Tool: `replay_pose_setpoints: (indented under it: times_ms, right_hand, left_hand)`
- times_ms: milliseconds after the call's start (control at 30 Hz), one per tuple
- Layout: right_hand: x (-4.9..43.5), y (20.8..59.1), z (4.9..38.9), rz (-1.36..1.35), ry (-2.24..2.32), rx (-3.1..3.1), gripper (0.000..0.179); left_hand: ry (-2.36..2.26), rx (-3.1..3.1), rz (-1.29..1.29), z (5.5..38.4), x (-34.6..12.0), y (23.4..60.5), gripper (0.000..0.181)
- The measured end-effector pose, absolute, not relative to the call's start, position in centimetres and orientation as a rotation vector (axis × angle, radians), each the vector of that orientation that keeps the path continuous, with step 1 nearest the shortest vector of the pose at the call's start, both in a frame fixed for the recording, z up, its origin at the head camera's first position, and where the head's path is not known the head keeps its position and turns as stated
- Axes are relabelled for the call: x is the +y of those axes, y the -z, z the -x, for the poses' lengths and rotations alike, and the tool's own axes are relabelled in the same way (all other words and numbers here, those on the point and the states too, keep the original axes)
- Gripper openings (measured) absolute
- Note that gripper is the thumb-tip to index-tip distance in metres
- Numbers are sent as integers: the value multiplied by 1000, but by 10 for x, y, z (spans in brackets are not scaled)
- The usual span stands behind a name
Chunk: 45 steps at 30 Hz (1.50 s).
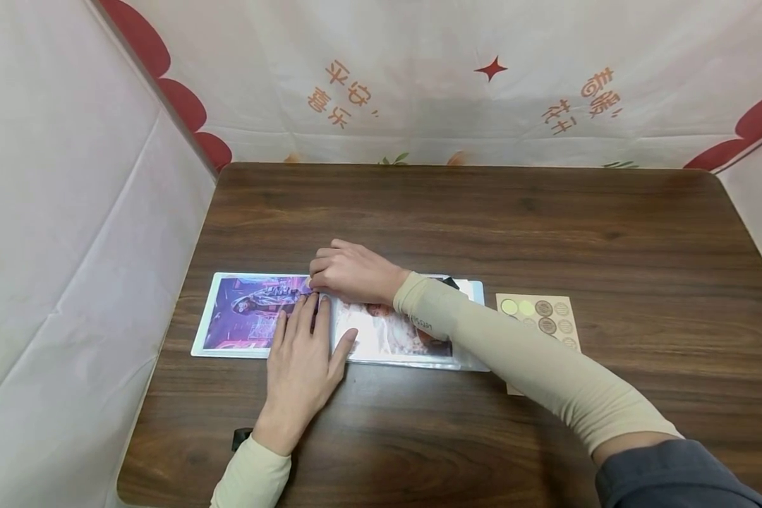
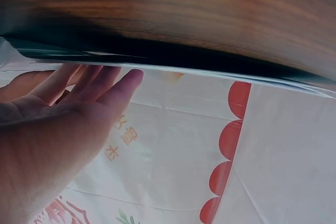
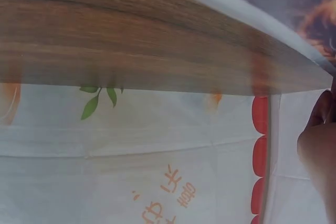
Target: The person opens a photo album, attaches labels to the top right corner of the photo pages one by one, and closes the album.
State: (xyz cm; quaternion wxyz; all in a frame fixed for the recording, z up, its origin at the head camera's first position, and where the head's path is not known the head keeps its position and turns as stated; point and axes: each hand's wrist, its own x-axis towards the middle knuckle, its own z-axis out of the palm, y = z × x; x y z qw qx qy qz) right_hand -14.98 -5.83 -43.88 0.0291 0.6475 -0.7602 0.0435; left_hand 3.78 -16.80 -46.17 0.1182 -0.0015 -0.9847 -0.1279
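Observation:
An open picture album [image 1: 209, 349] with clear sleeves lies on the table, a purple city picture [image 1: 238, 328] on its left page and a paler, glare-covered picture [image 1: 413, 342] on its right. My left hand [image 1: 301, 360] rests on the album near the middle fold, fingers stretched forward and thumb spread over the right page. Reaching across from the right, my right hand [image 1: 349, 270] has its fingers bent at the top edge near the fold. A small pale round sticker [image 1: 309, 282] shows at its fingertips, pinched against the page and partly covered.
Right of the album lies a tan sheet of round stickers [image 1: 565, 300], partly behind the right sleeve; two of its circles look pale yellow. A small black object [image 1: 241, 439] is beside the left wrist. A printed white curtain [image 1: 419, 77] stands behind the wooden table [image 1: 609, 233].

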Motion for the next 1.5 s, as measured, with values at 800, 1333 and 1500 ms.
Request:
replay_pose_setpoints:
  times_ms: [800,1333,1500]
  right_hand:
    - [9,410,159,-1753,-606,-2245,16]
    - [117,392,156,-1520,-686,-2307,16]
    - [152,392,143,-1419,-710,-2377,16]
  left_hand:
    - [409,-2816,23,-38,-163,453,70]
    - [399,-2724,133,-29,-148,443,68]
    - [444,-2728,218,-23,-129,437,67]
